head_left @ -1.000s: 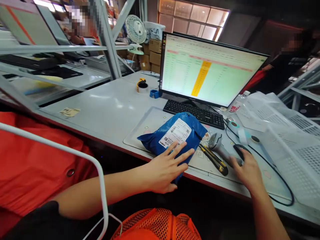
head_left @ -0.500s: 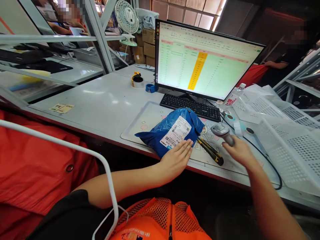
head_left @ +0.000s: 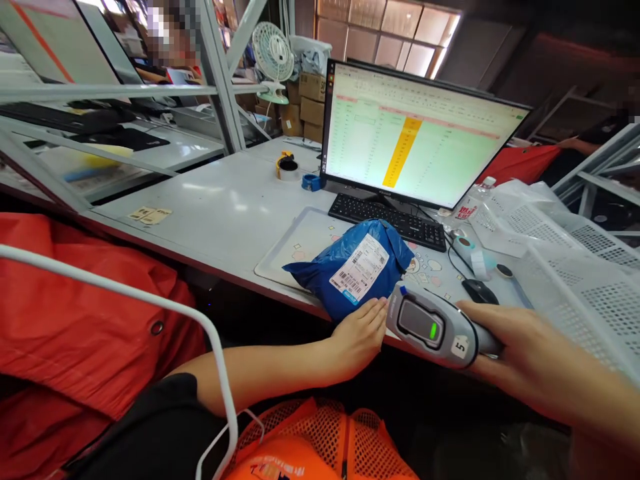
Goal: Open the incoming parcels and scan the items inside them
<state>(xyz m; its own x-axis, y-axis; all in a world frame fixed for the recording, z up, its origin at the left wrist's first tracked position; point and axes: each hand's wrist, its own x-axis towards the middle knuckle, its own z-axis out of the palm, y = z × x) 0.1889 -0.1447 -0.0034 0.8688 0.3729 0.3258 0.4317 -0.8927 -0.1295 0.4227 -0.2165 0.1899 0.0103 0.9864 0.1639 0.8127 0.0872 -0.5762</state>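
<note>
A blue plastic mailer parcel (head_left: 320,279) lies on the patterned desk mat (head_left: 285,257) at the table's front edge. Its white shipping label (head_left: 364,267) faces up. My left hand (head_left: 361,337) rests flat against the parcel's near side, fingers stretched out. Wrapped in my right hand (head_left: 515,353) is a grey barcode scanner (head_left: 435,327), raised close to the camera with a green light showing. The scanner's head is just right of my left fingertips and covers part of the mat, where the utility knife is now hidden.
Behind the parcel stand a black keyboard (head_left: 390,220) and a monitor (head_left: 425,140). A mouse (head_left: 479,291) sits on the right, beside white perforated baskets (head_left: 585,307). Tape rolls (head_left: 289,168) lie at the back. A white tube (head_left: 150,287) crosses the left foreground.
My right hand has lifted the scanner toward the camera and swung it left, near the parcel. My left hand stays against the parcel. The camera view has shifted slightly.
</note>
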